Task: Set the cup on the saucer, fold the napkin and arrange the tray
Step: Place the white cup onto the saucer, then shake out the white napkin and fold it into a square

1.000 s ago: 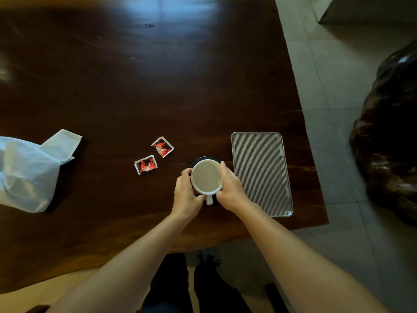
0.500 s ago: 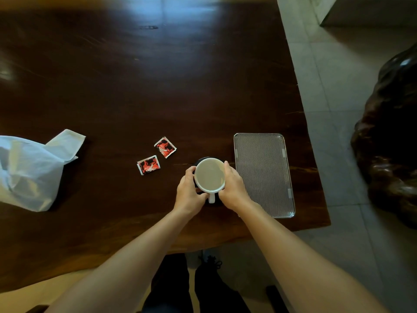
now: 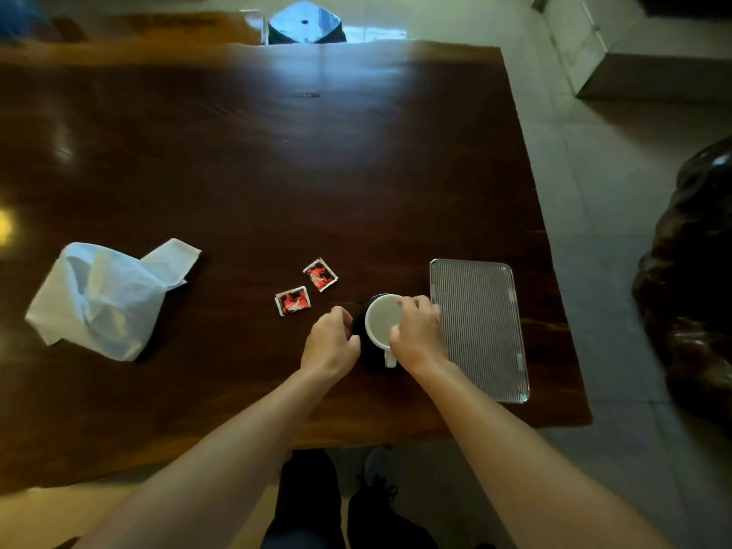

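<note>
The white cup (image 3: 381, 319) stands on the dark saucer (image 3: 359, 326) near the table's front edge, its handle pointing toward me. My right hand (image 3: 418, 335) grips the cup's right side and rim. My left hand (image 3: 329, 343) sits just left of the saucer with curled fingers, off the cup and holding nothing I can see. The ribbed rectangular tray (image 3: 481, 330) lies empty directly right of the cup. A crumpled white napkin (image 3: 103, 298) lies far to the left.
Two red-and-black sachets (image 3: 292, 300) (image 3: 320, 274) lie left of the cup and behind it. The dark wooden table (image 3: 277, 172) ends just right of the tray. A large dark carved object (image 3: 693, 295) stands on the tiled floor at right; a stool (image 3: 305, 23) is beyond the far edge.
My left hand has come off the cup and drawn back to the left of the saucer. My right hand stays on the cup. The view has tilted up and widened.
</note>
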`<state>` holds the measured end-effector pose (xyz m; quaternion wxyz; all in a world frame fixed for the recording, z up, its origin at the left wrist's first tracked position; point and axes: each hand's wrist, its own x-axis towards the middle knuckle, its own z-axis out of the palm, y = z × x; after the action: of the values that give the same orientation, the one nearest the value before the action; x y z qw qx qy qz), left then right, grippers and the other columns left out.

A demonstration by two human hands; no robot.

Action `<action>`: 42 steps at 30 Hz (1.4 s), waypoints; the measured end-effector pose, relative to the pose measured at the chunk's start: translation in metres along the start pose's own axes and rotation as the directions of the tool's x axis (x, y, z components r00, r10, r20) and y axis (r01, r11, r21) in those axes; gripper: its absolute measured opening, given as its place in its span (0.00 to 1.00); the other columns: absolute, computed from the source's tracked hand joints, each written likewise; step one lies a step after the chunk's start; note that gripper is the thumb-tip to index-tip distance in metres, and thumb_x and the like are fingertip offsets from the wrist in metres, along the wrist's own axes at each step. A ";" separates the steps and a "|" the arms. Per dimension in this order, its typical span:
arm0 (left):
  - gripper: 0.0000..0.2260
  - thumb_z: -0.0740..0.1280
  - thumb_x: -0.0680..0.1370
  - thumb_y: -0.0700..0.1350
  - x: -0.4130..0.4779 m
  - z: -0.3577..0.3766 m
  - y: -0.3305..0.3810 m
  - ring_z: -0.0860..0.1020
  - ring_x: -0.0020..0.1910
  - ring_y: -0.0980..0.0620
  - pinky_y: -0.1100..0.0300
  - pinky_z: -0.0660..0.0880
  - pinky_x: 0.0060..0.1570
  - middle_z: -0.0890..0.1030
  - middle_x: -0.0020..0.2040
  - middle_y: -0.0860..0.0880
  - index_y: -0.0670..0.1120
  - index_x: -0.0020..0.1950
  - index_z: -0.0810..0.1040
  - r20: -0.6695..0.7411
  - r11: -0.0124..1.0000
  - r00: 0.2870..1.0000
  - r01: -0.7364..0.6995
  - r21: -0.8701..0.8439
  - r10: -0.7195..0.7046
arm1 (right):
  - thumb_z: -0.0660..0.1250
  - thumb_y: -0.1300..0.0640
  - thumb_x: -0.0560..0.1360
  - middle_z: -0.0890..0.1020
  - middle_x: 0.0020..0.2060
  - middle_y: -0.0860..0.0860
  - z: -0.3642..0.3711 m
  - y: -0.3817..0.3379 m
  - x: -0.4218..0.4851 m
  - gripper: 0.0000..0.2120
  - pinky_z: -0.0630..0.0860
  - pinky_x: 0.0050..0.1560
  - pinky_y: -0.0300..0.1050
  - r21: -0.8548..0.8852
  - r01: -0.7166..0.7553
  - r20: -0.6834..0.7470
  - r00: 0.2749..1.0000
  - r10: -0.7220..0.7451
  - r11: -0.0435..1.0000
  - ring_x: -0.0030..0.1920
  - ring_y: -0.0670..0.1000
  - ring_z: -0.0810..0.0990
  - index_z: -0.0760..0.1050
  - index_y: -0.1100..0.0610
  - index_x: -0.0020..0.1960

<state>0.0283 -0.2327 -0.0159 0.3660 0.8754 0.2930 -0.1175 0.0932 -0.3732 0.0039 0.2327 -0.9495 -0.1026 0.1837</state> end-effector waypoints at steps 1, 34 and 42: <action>0.11 0.70 0.76 0.44 -0.003 -0.008 -0.001 0.80 0.46 0.52 0.50 0.82 0.48 0.80 0.48 0.51 0.49 0.58 0.76 -0.007 1.000 1.000 -0.007 0.029 0.008 | 0.64 0.63 0.76 0.77 0.61 0.56 -0.002 -0.007 -0.001 0.18 0.77 0.59 0.52 0.031 0.031 0.031 0.999 -0.032 0.999 0.62 0.56 0.74 0.74 0.60 0.66; 0.08 0.65 0.79 0.47 0.006 -0.270 -0.263 0.80 0.47 0.47 0.49 0.81 0.47 0.81 0.48 0.49 0.48 0.57 0.77 -0.197 0.966 0.948 0.258 0.026 -0.249 | 0.68 0.54 0.77 0.79 0.49 0.48 0.185 -0.327 0.016 0.21 0.83 0.48 0.48 0.294 -0.153 0.490 0.871 -0.011 0.944 0.46 0.49 0.82 0.72 0.56 0.69; 0.12 0.65 0.80 0.45 0.055 -0.267 -0.275 0.78 0.55 0.46 0.51 0.77 0.55 0.79 0.58 0.45 0.47 0.63 0.76 -0.149 0.996 0.988 0.053 0.071 -0.042 | 0.71 0.56 0.76 0.77 0.66 0.56 0.247 -0.344 0.048 0.30 0.77 0.63 0.53 0.443 -0.534 0.568 0.789 0.235 0.720 0.64 0.56 0.77 0.66 0.57 0.75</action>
<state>-0.0951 0.1348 -0.0083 0.3074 0.8876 0.3354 -0.0721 0.0015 0.0399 -0.0495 0.4345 -0.7555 0.1118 0.4775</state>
